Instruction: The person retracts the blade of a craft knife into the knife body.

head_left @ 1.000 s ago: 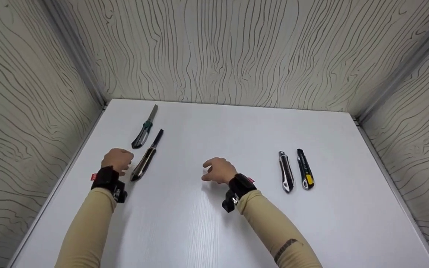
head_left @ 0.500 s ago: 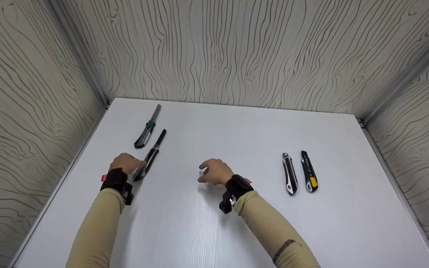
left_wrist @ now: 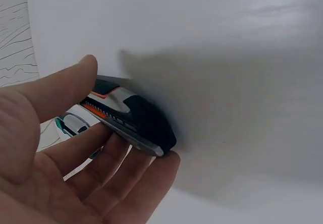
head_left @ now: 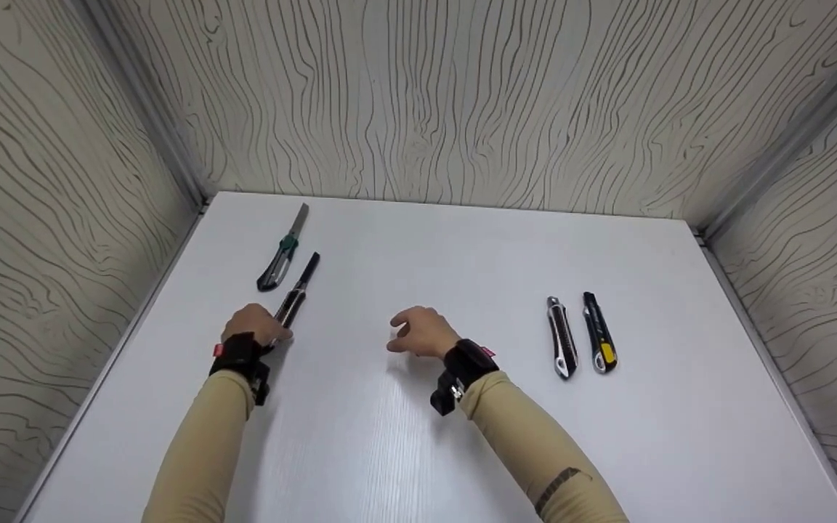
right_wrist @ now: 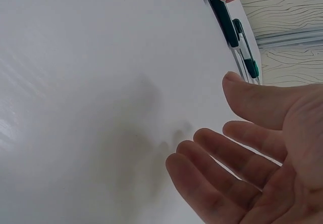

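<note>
A brown-and-silver utility knife (head_left: 290,306) with its dark blade out lies at the left of the table. My left hand (head_left: 254,325) grips its handle, covering the lower end in the head view. In the left wrist view, the knife's dark butt end (left_wrist: 149,120) sits between thumb and fingers, with orange trim along it. Just beyond lies a green-and-grey utility knife (head_left: 282,256), its blade also out. My right hand (head_left: 424,333) hovers over the middle of the table, fingers relaxed and apart from the thumb, holding nothing.
Two more utility knives lie on the right: a brown-and-silver one (head_left: 562,338) and a black one with a yellow slider (head_left: 600,334), both with blades not showing. Wood-patterned panels (head_left: 418,102) enclose the white table (head_left: 447,247) at the back and sides.
My left hand has moved right, from beside the nearer left knife onto its handle, and now grips it. The right hand has stayed nearly in place. The knives lie where they were.
</note>
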### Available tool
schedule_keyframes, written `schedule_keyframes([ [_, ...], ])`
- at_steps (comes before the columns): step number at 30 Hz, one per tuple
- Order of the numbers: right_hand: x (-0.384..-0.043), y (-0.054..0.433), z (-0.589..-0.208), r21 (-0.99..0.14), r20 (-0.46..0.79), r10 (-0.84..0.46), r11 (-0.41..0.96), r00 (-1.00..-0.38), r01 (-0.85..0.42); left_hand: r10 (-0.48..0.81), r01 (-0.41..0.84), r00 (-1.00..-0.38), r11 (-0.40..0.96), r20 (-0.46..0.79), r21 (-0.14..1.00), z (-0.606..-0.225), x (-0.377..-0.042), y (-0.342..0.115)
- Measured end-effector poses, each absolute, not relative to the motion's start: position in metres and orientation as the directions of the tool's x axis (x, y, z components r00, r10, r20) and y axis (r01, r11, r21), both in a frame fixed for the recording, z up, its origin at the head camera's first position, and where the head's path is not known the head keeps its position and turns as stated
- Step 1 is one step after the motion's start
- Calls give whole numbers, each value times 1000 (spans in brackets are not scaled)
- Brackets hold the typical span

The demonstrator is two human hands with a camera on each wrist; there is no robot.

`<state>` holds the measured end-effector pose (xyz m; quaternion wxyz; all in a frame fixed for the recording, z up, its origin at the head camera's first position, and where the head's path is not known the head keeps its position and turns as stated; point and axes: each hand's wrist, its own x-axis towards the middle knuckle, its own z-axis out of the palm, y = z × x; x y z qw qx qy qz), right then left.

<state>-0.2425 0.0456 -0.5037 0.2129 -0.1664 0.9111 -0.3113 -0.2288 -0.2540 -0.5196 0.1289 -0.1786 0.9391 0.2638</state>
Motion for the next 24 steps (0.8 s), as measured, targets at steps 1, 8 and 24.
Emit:
schedule_keyframes([
  [1,-243,46,-504,-635,-286,-432,754,-856,-168,-270,-400,-906,801,-328,446,-520,-229,-254],
  [8,-240,49,-502,-636,-273,-427,752,-862,-172,-277,-391,-912,809,-301,439,-521,-228,-253],
  [24,-241,59,-504,-651,-245,-416,740,-876,-169,-256,-351,-932,811,-255,468,-516,-226,-244],
])
